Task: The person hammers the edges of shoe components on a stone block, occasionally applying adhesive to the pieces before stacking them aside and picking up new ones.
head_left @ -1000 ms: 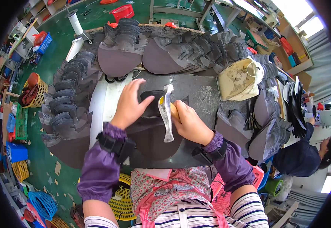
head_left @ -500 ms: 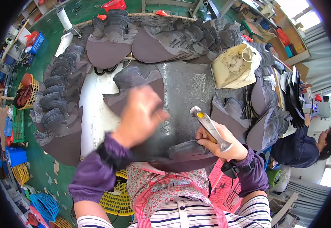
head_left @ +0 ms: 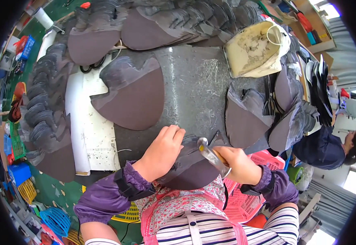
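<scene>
Near the table's front edge lies a dark brown curved sheet piece (head_left: 195,174) with a blackened, folded upper part. My left hand (head_left: 161,153) rests on its left side, fingers bent and pressed together; the thumb is hidden. A hammer (head_left: 211,154) with a shiny metal head and a yellowish handle is gripped in my right hand (head_left: 241,165). Its head hangs over the right part of that piece; I cannot tell whether it touches. Beyond my left hand a similar brown piece (head_left: 135,98) lies flat, partly over a white board (head_left: 100,149).
Overlapping stacks of brown pieces line the left (head_left: 43,106), far side (head_left: 178,26) and right (head_left: 290,126). A stained cream plastic container (head_left: 251,51) lies at the far right. Below the table edge sits a pink basket (head_left: 243,204). Another person (head_left: 323,147) works at the right.
My left hand has come down from the air onto the front piece. My right hand has left that piece's edge and now holds the hammer head over it. The view has shifted.
</scene>
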A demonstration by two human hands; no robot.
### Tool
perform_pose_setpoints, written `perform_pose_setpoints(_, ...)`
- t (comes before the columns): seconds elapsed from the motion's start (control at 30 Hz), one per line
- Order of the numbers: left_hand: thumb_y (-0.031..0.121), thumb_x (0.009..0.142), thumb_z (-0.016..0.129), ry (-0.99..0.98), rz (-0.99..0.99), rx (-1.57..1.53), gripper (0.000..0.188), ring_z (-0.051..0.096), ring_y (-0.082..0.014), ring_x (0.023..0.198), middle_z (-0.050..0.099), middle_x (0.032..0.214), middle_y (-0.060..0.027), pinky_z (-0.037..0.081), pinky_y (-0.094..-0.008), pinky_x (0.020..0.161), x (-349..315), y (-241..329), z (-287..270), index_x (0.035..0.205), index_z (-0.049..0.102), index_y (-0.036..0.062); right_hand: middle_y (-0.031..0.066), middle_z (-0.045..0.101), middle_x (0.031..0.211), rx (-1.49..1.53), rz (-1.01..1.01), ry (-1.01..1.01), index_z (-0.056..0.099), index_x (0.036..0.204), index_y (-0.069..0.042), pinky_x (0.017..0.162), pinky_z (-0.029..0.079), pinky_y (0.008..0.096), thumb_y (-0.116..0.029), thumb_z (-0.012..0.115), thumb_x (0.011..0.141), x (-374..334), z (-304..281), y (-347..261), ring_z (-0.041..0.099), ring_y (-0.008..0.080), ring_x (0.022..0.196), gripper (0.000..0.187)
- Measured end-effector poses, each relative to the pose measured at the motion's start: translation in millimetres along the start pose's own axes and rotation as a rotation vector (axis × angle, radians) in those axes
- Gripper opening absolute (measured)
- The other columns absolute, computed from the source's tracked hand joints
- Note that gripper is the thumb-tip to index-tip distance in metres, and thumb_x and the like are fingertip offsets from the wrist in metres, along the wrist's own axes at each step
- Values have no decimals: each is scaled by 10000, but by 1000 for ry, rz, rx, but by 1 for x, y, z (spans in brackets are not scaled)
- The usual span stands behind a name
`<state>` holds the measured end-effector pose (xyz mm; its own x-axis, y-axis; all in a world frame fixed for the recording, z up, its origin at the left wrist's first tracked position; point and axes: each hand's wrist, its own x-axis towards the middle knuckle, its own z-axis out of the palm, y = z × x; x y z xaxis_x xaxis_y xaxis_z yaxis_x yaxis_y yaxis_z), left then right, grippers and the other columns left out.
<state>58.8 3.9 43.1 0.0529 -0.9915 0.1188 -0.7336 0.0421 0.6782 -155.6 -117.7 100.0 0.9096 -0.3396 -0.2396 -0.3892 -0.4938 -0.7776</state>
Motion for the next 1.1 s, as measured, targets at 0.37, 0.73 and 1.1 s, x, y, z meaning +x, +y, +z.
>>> perform_pose_setpoints(0.37, 70, 808, 676, 119, -254, 427, 409, 511, -375, 1170, 540, 1217, -213, 435, -432, 1004, -48, -15, -41, 1168, 538, -65, 203, 610, 801, 26, 53, 56, 544, 1081, 39, 632, 504, 399, -43, 650, 854, -11, 19, 16, 628, 391, 705, 264)
perform_pose_setpoints(0.73, 18, 778, 686, 252, -409, 141, 199, 641, -348, 935, 648, 1025, -175, 524, -399, 805, -202, 5, -20, 968, 651, -31, 204, 595, 779, 20, 138, 22, 538, 1050, 28, 599, 493, 369, -29, 636, 880, 0, 14, 2, 629, 381, 680, 204)
perform_pose_setpoints(1.1, 5, 780, 694, 255, -97, -93, 227, 604, -340, 920, 612, 1022, -172, 502, -410, 801, -34, 11, -13, 999, 638, -20, 217, 602, 795, -1, 84, 56, 530, 1046, 22, 596, 500, 431, -66, 673, 854, 5, 16, 0, 630, 421, 729, 255)
